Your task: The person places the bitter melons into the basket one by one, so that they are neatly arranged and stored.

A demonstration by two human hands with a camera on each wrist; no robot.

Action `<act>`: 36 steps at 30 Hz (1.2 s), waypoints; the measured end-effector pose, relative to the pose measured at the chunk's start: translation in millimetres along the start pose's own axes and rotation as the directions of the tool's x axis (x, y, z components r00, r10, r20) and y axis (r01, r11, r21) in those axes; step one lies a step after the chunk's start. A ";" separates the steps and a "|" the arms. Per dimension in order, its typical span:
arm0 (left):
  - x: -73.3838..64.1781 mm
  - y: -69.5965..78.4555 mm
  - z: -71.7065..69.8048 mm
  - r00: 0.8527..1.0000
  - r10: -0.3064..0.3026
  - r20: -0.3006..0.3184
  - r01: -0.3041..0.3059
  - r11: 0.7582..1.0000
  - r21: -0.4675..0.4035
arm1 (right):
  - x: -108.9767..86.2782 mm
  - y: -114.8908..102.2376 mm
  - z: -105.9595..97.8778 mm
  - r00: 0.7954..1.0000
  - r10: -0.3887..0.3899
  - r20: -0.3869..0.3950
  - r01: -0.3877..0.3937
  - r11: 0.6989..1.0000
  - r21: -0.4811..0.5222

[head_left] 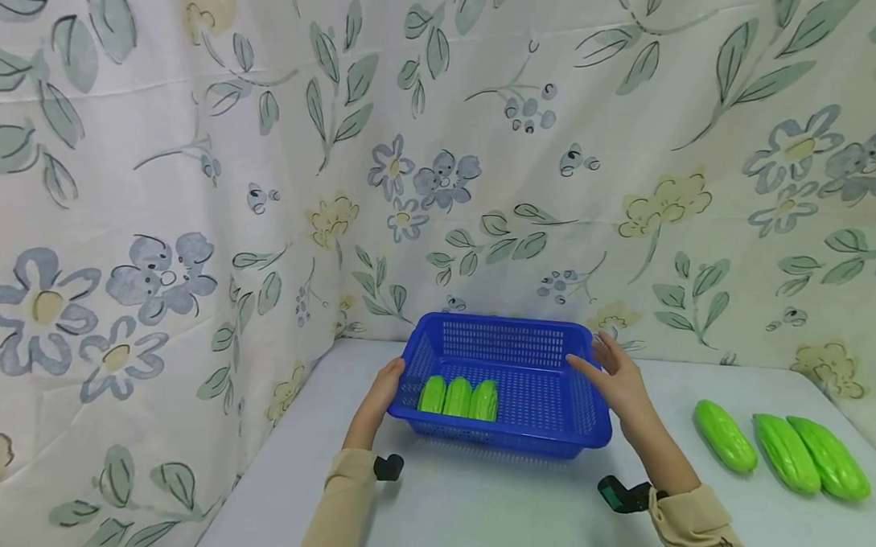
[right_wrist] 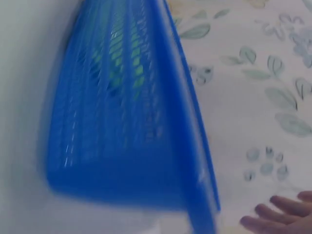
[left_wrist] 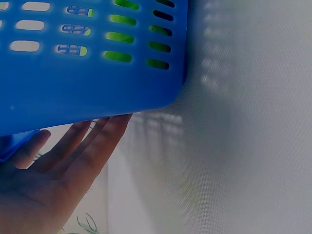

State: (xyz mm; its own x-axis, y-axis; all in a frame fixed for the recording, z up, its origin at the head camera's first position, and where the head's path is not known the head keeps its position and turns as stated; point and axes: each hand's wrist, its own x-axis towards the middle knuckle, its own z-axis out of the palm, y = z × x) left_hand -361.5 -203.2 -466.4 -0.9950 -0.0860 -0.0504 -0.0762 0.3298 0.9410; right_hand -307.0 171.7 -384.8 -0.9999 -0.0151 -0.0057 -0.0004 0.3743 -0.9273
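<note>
A blue plastic basket point(head_left: 493, 435) with slotted walls stands on the white table. Three bright green cucumbers point(head_left: 459, 397) lie side by side in its left part. At the basket's left end, my left hand point(head_left: 381, 392) has its fingers extended against the rim. The left wrist view shows those fingertips point(left_wrist: 121, 122) right at the blue edge, with green showing through the slots. My right hand point(head_left: 618, 382) is beside the right end, fingers spread and thumb pointing over the rim. In the right wrist view, the right fingers point(right_wrist: 287, 210) appear apart from the basket.
To the right on the white table point(head_left: 487, 517) lie three more green cucumbers, one single cucumber point(head_left: 725, 436) and a touching pair point(head_left: 811, 455). A floral cloth point(head_left: 441, 185) hangs behind the table and along its left side.
</note>
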 end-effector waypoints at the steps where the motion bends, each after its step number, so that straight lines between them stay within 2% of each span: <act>1: -0.1 0.0 0.0 1.000 0.004 0.000 -0.004 1.000 0.002 | -0.7 2.8 -3.7 1.000 -0.003 -0.016 0.003 1.000 0.003; 8: 0.3 0.9 -0.7 1.000 -0.010 0.012 0.010 1.000 0.003 | -1.1 28.4 -32.2 0.993 -0.034 -0.110 0.036 0.999 0.016; 15: 1.5 1.4 -0.9 1.000 -0.007 0.007 0.007 1.000 0.004 | 0.6 51.9 -56.9 0.985 0.001 -0.173 -0.004 1.000 -0.015; 20: 1.1 2.3 -1.1 1.000 -0.009 0.006 0.009 1.000 0.001 | -1.8 65.3 -70.8 0.985 0.025 -0.169 -0.034 0.998 -0.051; 28: -0.1 2.0 -1.8 1.000 -0.004 -0.005 0.004 1.000 0.004 | -5.6 87.5 -92.3 0.984 0.023 -0.179 -0.044 0.992 -0.119; 32: -0.2 2.7 -1.4 1.000 0.003 -0.008 -0.003 1.000 0.013 | -7.0 97.3 -100.1 0.983 0.038 -0.180 -0.064 0.988 -0.137; 36: 0.1 2.6 -0.3 1.000 -0.014 -0.008 0.014 1.000 0.009 | -6.6 106.0 -105.2 0.981 0.069 -0.181 -0.095 0.986 -0.140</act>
State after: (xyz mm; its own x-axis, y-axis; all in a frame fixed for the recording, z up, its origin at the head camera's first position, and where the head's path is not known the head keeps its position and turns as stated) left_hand -361.8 -202.6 -463.9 -0.9933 -0.0985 -0.0608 -0.0908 0.3373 0.9370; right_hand -302.2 308.9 -443.7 -0.9839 0.1789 -0.0020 0.0927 0.5000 -0.8610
